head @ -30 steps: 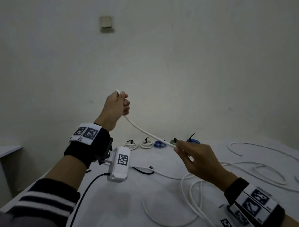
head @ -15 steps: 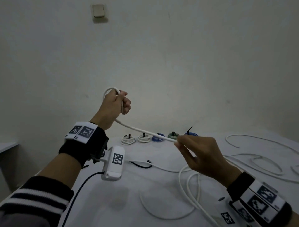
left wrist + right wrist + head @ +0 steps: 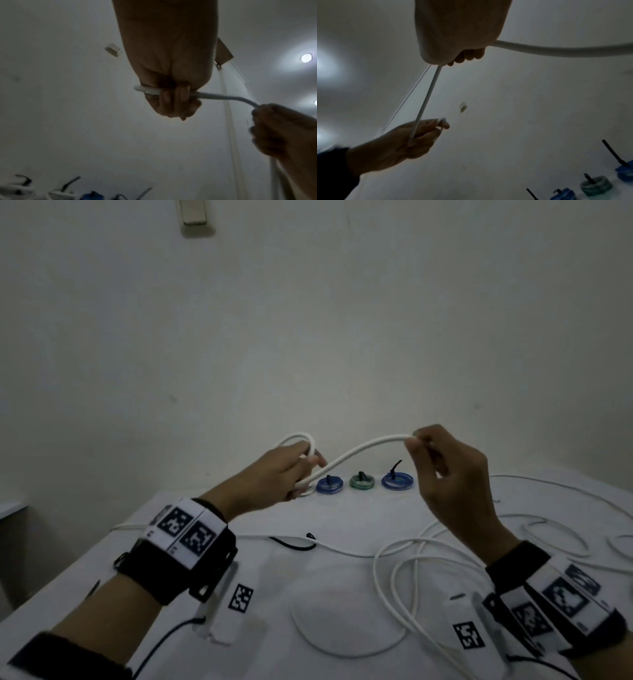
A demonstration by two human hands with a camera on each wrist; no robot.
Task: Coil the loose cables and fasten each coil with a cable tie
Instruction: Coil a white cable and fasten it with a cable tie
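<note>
- My left hand [image 3: 277, 470] grips the white cable [image 3: 356, 453] in a closed fist, raised above the table [image 3: 191, 518]; one small loop [image 3: 295, 440] already stands up out of that fist, so I judge I am early in winding this coil;
- From the fist the cable rises in a shallow arch to my right hand [image 3: 452, 474], which pinches it between thumb and fingertips at the top of the arch; the left wrist view shows the same span running from curled fingers [image 3: 173, 100] across to the right hand;
- Past the pinch the cable drops behind my right hand and joins the slack loops [image 3: 404, 577] lying loose on the table, well below both hands; a long run is unwound, so most of the coil is yet to make;
- Next I would carry the pinched span over to the left fist and lay it beside the first loop; the cable looks stiff and springy, so the left grip must not loosen;
- Far side of the table: finished coils [image 3: 361, 481] in a row, each with a black tie; a loose black tie [image 3: 294, 544] lies near the middle.
</note>
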